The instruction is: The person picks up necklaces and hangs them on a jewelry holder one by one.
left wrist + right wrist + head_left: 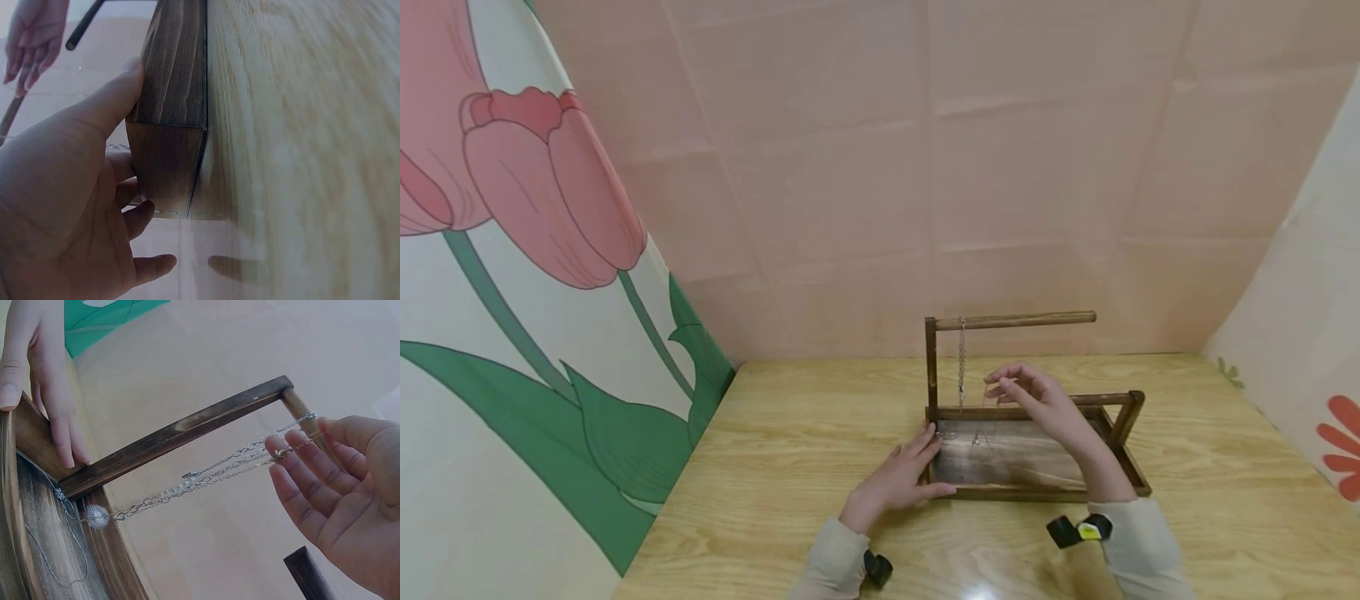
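A dark wooden jewelry stand (1030,493) has a shallow tray base and a tall arm (178,431) at its left end. Silver chains (962,358) hang from the upper bar (1030,320), with a round pale pendant (97,515) low among them. Just right of these, my right hand (1045,404) pinches a thin necklace (300,445) between thumb and index finger, the other fingers loosely bent. A fine chain with a small pendant (976,440) lies in the tray. My left hand (898,477) rests on the tray's left end, thumb (115,94) along the front wall, fingers spread at the end wall.
A lower bar (1105,398) on a slanted post stands at the stand's right rear. The stand sits on a light wood table (790,433). Behind is a plain pinkish backdrop (850,208), with a tulip-printed sheet (550,192) at left and a pale flowered one at right.
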`<action>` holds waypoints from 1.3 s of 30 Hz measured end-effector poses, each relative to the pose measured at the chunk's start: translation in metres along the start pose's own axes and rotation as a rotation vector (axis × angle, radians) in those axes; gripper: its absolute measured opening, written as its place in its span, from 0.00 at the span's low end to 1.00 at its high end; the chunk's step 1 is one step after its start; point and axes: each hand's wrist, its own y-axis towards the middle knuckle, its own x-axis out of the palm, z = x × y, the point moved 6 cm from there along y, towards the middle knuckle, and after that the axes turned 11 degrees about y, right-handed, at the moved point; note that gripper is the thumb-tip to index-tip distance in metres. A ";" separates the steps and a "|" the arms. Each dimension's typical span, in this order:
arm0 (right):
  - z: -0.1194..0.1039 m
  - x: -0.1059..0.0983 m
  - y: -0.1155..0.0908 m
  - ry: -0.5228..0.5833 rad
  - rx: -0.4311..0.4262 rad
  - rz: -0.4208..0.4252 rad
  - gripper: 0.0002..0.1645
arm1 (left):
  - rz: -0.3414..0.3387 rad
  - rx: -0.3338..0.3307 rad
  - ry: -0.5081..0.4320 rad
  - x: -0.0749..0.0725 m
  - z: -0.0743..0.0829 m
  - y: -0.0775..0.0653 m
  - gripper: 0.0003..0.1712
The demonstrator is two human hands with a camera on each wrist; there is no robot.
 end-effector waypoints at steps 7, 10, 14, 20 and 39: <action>-0.004 -0.001 0.002 0.003 -0.008 0.006 0.14 | -0.001 0.001 0.002 0.000 0.000 0.000 0.49; -0.005 -0.003 0.003 0.003 -0.009 0.011 0.14 | 0.002 0.002 0.001 0.000 0.000 0.000 0.49; -0.008 -0.004 0.005 0.014 -0.018 0.010 0.15 | 0.005 0.000 -0.001 0.001 -0.001 0.001 0.50; -0.012 -0.004 0.005 0.018 -0.045 0.002 0.16 | 0.010 0.005 0.005 0.001 -0.001 0.001 0.49; -0.015 -0.019 0.009 -0.018 -0.038 0.030 0.20 | 0.009 0.004 0.000 0.004 -0.002 0.001 0.50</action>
